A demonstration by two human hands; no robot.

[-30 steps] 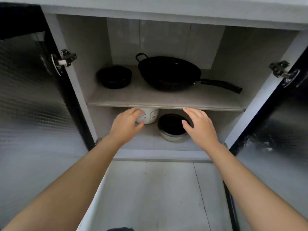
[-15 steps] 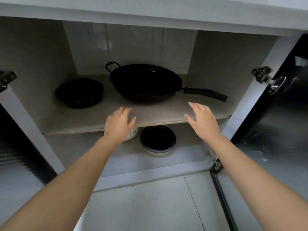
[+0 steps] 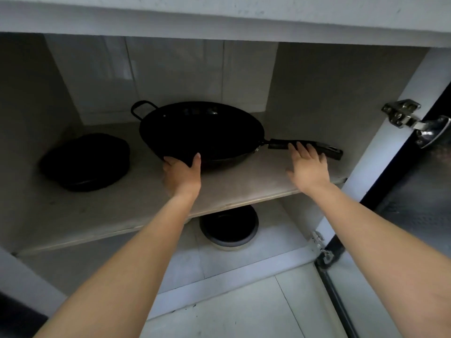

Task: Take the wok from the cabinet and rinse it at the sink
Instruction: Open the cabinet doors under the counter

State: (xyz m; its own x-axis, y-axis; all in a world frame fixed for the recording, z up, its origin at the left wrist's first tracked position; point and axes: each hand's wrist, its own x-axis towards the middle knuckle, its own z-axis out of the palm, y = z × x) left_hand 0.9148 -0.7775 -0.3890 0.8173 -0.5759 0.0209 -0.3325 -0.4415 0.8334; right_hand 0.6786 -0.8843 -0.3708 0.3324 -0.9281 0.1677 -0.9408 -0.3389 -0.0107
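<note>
Left hand (image 3: 181, 175), centre of frame: thumb lies over the near rim of the wok (image 3: 201, 135) and the fingers look tucked under the bowl, so it grips the rim, though the underside contact is hidden by the hand itself. Right hand (image 3: 308, 167), right of centre: fingers straight and spread wide, tips touching or just over the long handle (image 3: 305, 147); not closed round it, holds nothing.

Wok sits upright in the middle of the shelf (image 3: 244, 189), long handle pointing to the right of frame, small loop handle (image 3: 141, 109) at the upper left of the bowl. Its bowl is directly beyond the left hand; its handle lies under the right fingertips.

Progress: early. Cabinet stands open, door hinge (image 3: 402, 115) showing at right; the wok appears to rest on the shelf, not lifted. Judged left to do: close the right hand on the handle, lift out, carry to the sink, rinse. No sink in view.

Around: a dark pot (image 3: 85, 162) at left on the same shelf, well apart from the wok. A bowl (image 3: 229, 228) on the cabinet floor below the shelf edge.
</note>
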